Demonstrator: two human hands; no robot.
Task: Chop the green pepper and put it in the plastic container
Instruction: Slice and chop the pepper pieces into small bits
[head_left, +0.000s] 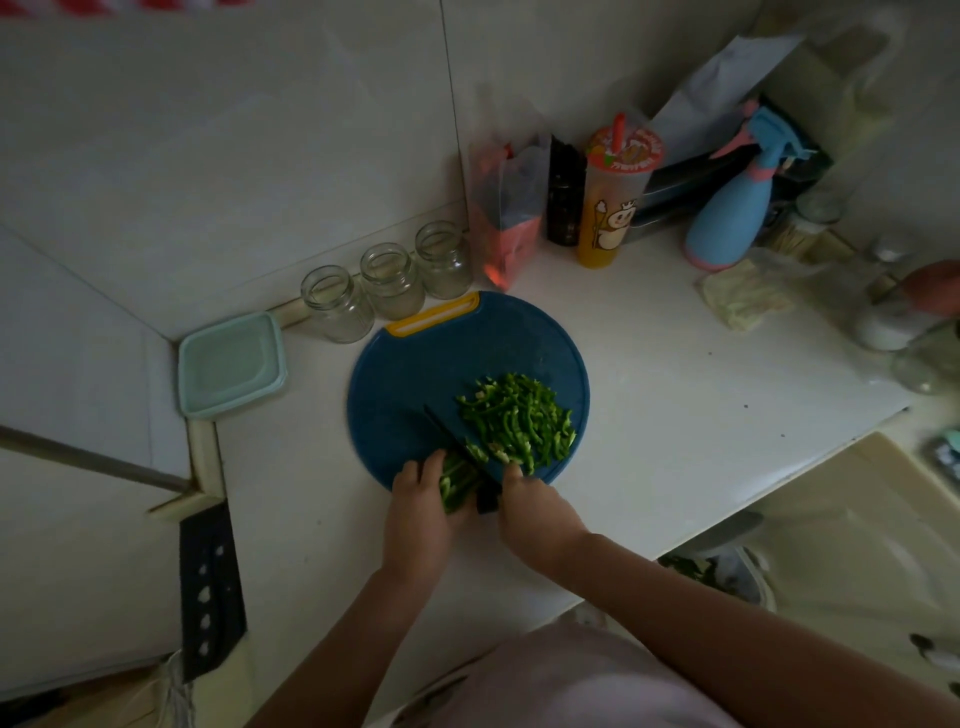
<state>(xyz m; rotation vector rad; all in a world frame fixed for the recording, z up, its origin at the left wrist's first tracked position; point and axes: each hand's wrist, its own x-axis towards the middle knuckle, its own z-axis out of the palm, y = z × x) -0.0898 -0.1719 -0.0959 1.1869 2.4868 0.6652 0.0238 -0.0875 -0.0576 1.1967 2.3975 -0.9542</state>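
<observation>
A round blue cutting board (415, 374) with a yellow handle slot lies on the white counter. A heap of chopped green pepper strips (519, 421) covers its right near part. My left hand (421, 514) grips a bundle of uncut pepper strips (457, 486) at the board's near edge. My right hand (535, 512) holds a dark knife (457, 441), its blade angled across the board just right of the bundle. A pale green plastic container (231, 364) with its lid on sits left of the board, in the counter's corner.
Three empty glass jars (389, 280) stand behind the board. A plastic bag (506, 208), dark bottle (563, 192), orange drink cup (613, 197) and blue spray bottle (732, 208) line the wall. A cloth (743, 301) lies right. The sink (857, 545) is at the right. A cleaver (208, 587) hangs left.
</observation>
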